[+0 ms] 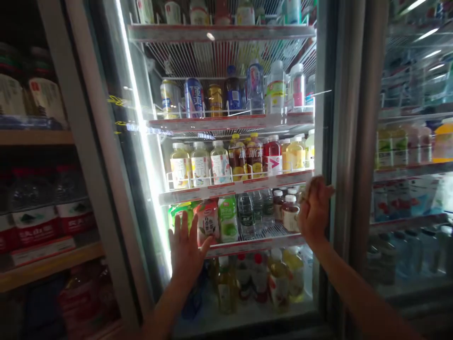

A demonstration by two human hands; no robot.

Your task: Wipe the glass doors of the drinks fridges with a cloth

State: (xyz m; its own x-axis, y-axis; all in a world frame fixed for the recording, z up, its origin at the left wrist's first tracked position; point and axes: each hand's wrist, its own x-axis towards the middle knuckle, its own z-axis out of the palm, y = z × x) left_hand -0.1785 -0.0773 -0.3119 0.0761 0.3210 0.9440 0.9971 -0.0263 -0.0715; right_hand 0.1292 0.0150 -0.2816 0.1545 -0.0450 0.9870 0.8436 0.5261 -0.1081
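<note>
Left hand (187, 250) up, grip spread wide and empty, covering part of a red pouch behind the glass door (226, 123); contact's unclear! Right hand (314, 215) curled near the door's right edge, fingertips blurred, can't tell what that grip holds!

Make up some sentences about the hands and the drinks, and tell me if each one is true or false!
1. The left hand has its fingers spread. True.
2. The right hand is lower in the picture than the left hand. False: it is higher.
3. The blue can stands left of the gold can. True.
4. The bright light strip is right of the gold can. False: it is on the left, past the blue can.
5. Two brown bottles have yellow caps. True.
</note>
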